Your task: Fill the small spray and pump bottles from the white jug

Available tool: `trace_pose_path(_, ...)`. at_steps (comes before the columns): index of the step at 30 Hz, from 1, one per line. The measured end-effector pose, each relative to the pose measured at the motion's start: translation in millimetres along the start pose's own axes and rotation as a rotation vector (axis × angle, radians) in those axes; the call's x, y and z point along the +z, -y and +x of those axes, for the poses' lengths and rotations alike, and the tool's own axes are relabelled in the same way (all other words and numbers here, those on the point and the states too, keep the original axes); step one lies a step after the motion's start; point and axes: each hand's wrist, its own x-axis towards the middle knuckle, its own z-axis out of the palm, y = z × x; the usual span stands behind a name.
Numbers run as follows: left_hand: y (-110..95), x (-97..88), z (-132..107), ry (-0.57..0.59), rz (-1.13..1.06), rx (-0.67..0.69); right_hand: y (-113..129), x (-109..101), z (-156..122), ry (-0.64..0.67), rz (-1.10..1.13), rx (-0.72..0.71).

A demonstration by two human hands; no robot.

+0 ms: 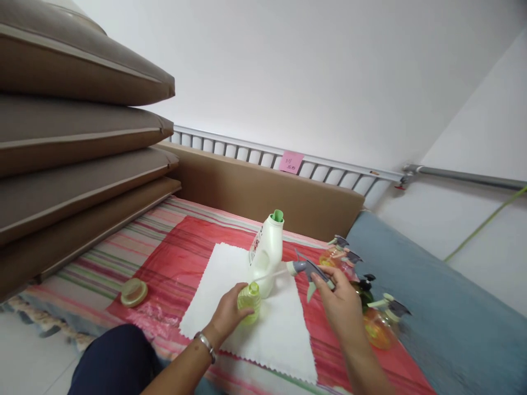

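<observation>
My left hand [231,311] is wrapped round a yellow-green, see-through spray bottle [249,303], which stands uncapped over the white cloth [212,280]. In my right hand [338,296] is a grey and pale-green trigger spray head [312,270], held off the bottle, its thin tube pointing left. Just behind the bottle stands a large white-green detergent jug [267,252] with its green spout [277,215] uncovered. A round pale-yellow cap [134,292] lies on the red plastic sheet at the left.
Several filled spray bottles [379,328] line the right side of the red sheet [164,258]. Stacked brown cushions [82,131] rise at the left. Behind are a brown board [255,189] and a radiator [230,149] bearing a pink note [291,162]. A blue-grey padded surface [432,280] borders the right.
</observation>
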Motion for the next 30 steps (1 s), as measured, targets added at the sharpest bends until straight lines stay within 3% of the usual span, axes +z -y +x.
trace_pose_path(4,0.4,1.0,0.0,0.019,0.022,0.004,-6.3,-8.2,3.4,0.017,-0.018,0.011)
trace_pose_path(7,0.6,3.3,-1.0,0.021,0.047,0.017,-6.1,-1.9,1.8,0.099,-0.052,-0.008)
trace_pose_path(13,0.3,8.6,-3.5,0.0,0.1,0.031,-7.5,48.1,-17.7,0.246,-0.161,-0.225)
trace_pose_path(17,-2.8,8.3,-3.6,-0.008,0.102,0.035,-8.9,71.7,-29.4,0.309,-0.228,-0.29)
trace_pose_path(24,-4.8,8.4,-1.6,-0.002,0.086,0.032,-6.0,67.3,-32.4,0.358,-0.226,-0.244)
trace_pose_path(30,1.0,9.3,-0.1,-0.001,0.086,0.046,-8.1,69.5,-32.8,0.428,-0.356,-0.285)
